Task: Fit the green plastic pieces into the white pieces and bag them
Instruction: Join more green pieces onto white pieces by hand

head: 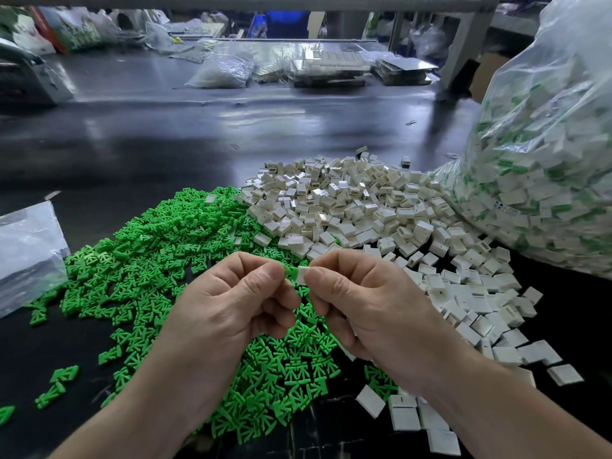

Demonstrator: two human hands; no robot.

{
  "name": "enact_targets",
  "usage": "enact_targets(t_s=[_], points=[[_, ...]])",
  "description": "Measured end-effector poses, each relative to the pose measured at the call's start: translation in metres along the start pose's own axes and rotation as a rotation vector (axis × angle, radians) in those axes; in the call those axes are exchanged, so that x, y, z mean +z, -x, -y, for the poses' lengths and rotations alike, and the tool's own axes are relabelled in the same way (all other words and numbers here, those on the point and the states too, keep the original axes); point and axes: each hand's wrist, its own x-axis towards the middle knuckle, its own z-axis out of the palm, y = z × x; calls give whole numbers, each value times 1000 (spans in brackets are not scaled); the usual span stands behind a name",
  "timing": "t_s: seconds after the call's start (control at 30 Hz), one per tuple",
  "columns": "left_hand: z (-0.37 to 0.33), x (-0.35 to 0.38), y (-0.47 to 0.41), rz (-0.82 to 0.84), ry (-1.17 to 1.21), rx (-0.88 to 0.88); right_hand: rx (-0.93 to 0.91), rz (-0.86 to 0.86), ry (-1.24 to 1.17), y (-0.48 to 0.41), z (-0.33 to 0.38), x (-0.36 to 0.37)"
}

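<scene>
My left hand (241,299) pinches a small green plastic piece (288,272) between thumb and forefinger. My right hand (361,299) pinches a white square piece (303,274) right beside it; the two pieces meet between my fingertips. Below and to the left spreads a heap of green pieces (159,246). A heap of white pieces (357,207) lies behind and to the right of my hands. A big clear bag (543,167) at the right holds many white pieces with green showing in them.
The work surface is a dark glossy table (165,134). A flat clear plastic bag (26,253) lies at the left edge. Far back stand more plastic bags (225,71), trays (331,67) and a metal frame post (463,44).
</scene>
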Motion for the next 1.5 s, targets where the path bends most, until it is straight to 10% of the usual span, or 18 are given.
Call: enact_targets(t_s=[1.5], points=[[9,8,3,48,-40,99,-24,-61,-105,9,10,26]])
